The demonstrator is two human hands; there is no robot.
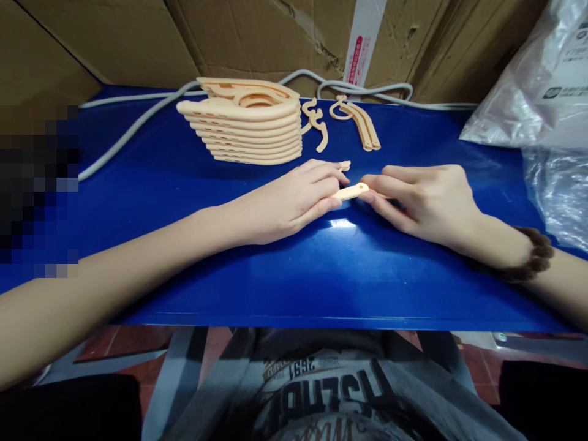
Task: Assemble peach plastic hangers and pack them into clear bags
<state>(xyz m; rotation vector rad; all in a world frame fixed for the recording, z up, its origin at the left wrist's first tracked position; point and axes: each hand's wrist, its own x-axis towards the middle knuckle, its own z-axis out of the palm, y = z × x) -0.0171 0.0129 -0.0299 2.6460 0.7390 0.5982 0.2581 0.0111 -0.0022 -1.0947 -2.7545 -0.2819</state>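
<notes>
My left hand [294, 202] and my right hand [425, 199] meet at the middle of the blue table [294, 282]. Both pinch a small peach plastic piece [351, 192] lying just above the table surface. A second tiny peach piece [344, 165] lies by my left fingertips. Behind them stands a stack of peach plastic hanger parts [245, 122]. To its right lie a hook-shaped part [316, 122] and a pair of curved arm parts [361, 122].
A white cable [138, 119] runs along the table's back edge. Cardboard boxes [275, 37] form a wall behind. Clear plastic bags [546, 98] pile up at the right. A dark beaded bracelet [533, 254] circles my right wrist.
</notes>
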